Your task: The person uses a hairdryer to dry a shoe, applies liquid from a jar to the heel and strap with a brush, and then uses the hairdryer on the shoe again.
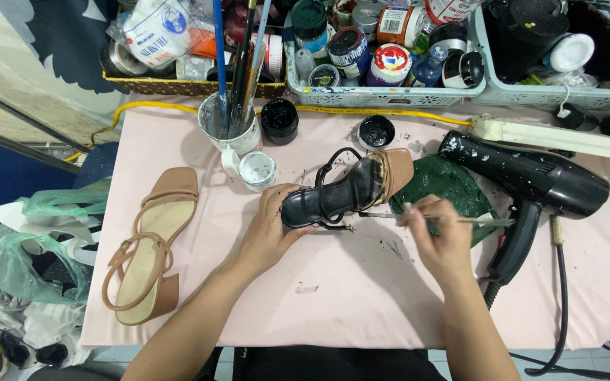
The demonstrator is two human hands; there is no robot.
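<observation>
Two hands work on one sandal (pixel 347 189), which lies at the middle of the pink desk (pixel 333 296), its heel end and straps black and its toe end tan. Left hand (pixel 271 229) is closed around the heel end, steadying the shoe on its side; right hand (pixel 440 236) pinches a thin brush (pixel 390 216) in a pencil-like grip, bristle tip touching the sole edge. Judged from its build, the sandal is light and stiff in the sole, with limp straps, and the wet-looking black parts would smear, so the heel end or the tan toe seems the safest hold. Just behind the toe lies a green cloth (pixel 446 185); right of it rests a black hair dryer (pixel 531 180). Small black pots (pixel 279 120) and a cup of brushes (pixel 231 123) stand beyond. Well to the left lies a tan sandal (pixel 151 247), unpainted
</observation>
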